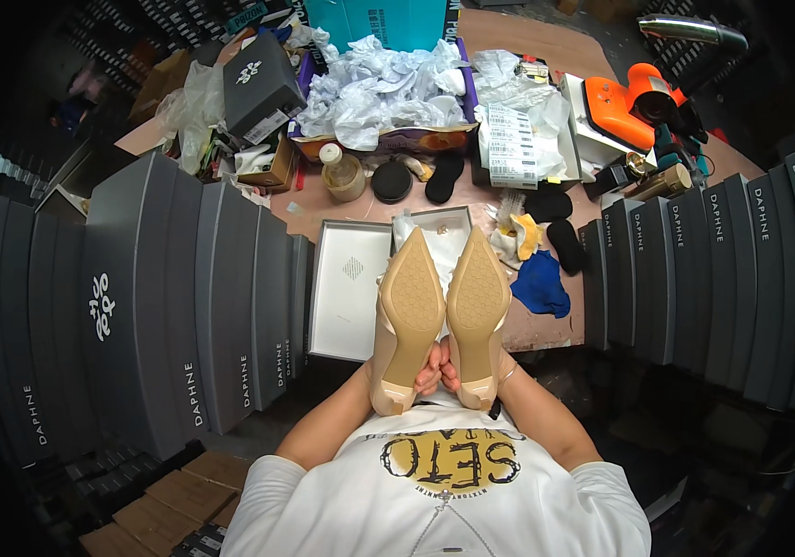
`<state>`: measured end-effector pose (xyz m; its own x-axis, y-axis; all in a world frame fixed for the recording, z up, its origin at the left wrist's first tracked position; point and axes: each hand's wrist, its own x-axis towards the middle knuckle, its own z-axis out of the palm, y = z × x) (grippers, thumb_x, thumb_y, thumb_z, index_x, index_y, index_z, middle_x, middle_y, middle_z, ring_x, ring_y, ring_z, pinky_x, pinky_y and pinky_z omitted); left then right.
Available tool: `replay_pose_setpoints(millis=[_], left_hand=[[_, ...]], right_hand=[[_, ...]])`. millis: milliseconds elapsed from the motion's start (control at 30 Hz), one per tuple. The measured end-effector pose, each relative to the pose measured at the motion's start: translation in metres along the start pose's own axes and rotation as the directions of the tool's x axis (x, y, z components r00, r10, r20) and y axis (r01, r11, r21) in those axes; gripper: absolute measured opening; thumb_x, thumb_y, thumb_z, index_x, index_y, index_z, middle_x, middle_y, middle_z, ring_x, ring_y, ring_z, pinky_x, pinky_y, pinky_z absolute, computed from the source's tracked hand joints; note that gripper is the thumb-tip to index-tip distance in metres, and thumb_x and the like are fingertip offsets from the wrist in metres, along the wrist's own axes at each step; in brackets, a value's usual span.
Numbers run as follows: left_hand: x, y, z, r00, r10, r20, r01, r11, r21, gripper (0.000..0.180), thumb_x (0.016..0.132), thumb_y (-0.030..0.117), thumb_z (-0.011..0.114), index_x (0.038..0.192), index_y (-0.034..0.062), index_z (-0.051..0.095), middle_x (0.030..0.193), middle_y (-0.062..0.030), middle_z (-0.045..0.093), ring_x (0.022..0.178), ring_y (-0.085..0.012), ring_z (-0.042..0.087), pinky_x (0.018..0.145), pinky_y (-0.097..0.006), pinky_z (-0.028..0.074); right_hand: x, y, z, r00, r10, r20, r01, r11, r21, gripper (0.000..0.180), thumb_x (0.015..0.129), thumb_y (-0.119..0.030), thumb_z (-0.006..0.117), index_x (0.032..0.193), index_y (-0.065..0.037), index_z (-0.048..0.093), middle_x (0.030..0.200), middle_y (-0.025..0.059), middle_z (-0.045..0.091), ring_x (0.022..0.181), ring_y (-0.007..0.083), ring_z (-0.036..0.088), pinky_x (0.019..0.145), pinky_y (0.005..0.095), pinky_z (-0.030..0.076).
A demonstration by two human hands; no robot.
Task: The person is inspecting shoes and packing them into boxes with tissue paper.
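Left hand [428, 370] grips one beige shoe [411, 290], right hand [450, 371] the other shoe [478, 290], both parallel, toes toward the open box [344, 311].

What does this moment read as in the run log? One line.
hands: holding beige heels, soles toward camera | table: open shoebox, blue cloth | both sides: dark boxes
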<state>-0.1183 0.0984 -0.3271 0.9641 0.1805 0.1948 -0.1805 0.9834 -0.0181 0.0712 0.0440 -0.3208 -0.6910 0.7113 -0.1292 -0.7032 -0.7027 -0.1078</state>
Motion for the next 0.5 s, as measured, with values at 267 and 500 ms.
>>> replay_pose_setpoints(millis=[267,500], left_hand=[[-0.114,0.079,-0.037,0.314,0.709,-0.631,0.625,0.346,0.699,0.034,0.091,0.018,0.057,0.121,0.0018,0.054,0.096,-0.0143,0.064,0.085,-0.0244,0.064,0.075,-0.034,0.053],[0.030,0.015,0.013,0.803,0.592,-0.069,0.552,-0.694,0.462,0.068,0.076,0.019,0.072,0.135,0.0075,0.042,0.127,-0.0228,0.047,0.119,-0.0397,0.043,0.102,-0.045,0.036]], right_hand=[[-0.098,-0.100,-0.036,0.766,-0.526,-0.369,0.027,0.600,-0.799,0.021,0.091,-0.012,0.055,0.108,0.001,0.058,0.086,0.0065,0.065,0.071,0.0159,0.065,0.059,0.0294,0.054],[-0.097,-0.109,-0.071,0.266,-0.960,0.091,-0.683,-0.254,-0.685,0.047,0.087,-0.014,0.060,0.128,0.002,0.048,0.123,0.0266,0.051,0.115,0.0394,0.050,0.100,0.0397,0.039]])
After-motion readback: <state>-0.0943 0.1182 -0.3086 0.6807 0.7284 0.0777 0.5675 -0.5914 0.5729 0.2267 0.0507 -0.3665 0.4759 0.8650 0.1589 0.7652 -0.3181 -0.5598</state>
